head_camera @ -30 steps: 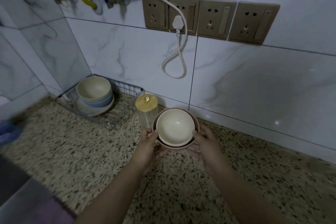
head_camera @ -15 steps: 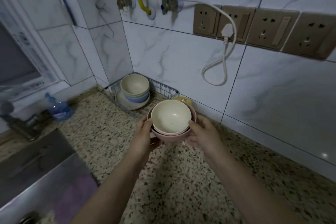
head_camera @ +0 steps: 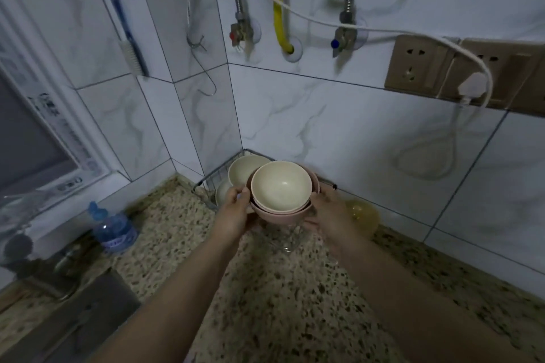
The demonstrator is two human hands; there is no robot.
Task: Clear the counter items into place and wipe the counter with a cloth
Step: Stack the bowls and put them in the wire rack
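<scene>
Speckled desk in foreground. Left hand and right hand each clasp one side of the nested bowls, cream inside pink, held above the desk. Directly behind, a wire rack in the corner contains further cream bowls.

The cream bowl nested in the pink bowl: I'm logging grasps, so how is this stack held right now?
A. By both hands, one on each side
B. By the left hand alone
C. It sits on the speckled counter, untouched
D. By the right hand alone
A: the left hand and the right hand grip opposite sides of the pink bowl, with the cream bowl nested inside, held above the speckled granite counter.
</scene>
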